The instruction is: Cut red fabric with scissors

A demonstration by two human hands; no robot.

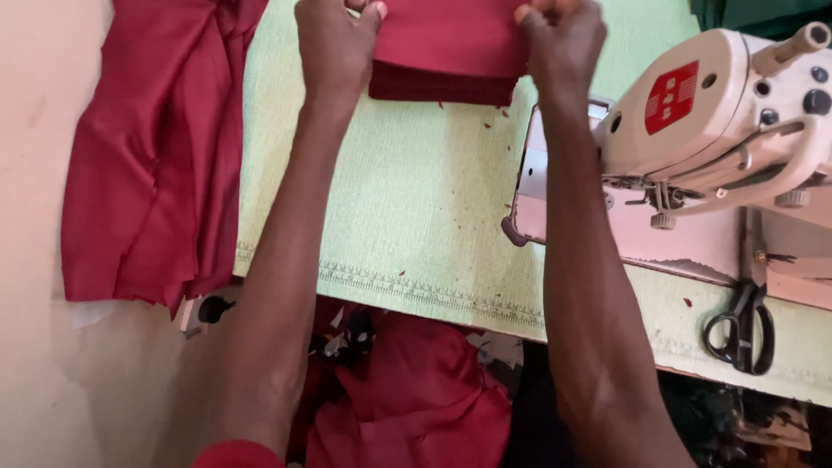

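Crimson cloth is lying bunched in a loose heap below the near edge (407, 399), and more of it is hanging down at the left as a draped red satin length (147, 165); either could be snagging or sliding further if the work above gets tugged. On the pale green textured tabletop (416, 199), black-handled scissors (741, 329) are resting close to the near rim at the right, well apart from both hands, and a sweeping forearm could be knocking them off. Further in, the cream-coloured sewing machine with a red badge (711, 113) is standing just beside the right arm, so an elbow could be catching its needle area. At the far edge, the folded dark red fabric piece (446, 48) is lying flat on the tabletop, with the left hand (334, 48) pinching its left edge and the right hand (563, 43) pinching its right edge, fingers closed on the cloth. Uneven pulling would likely be skewing the stacked layers out of line.
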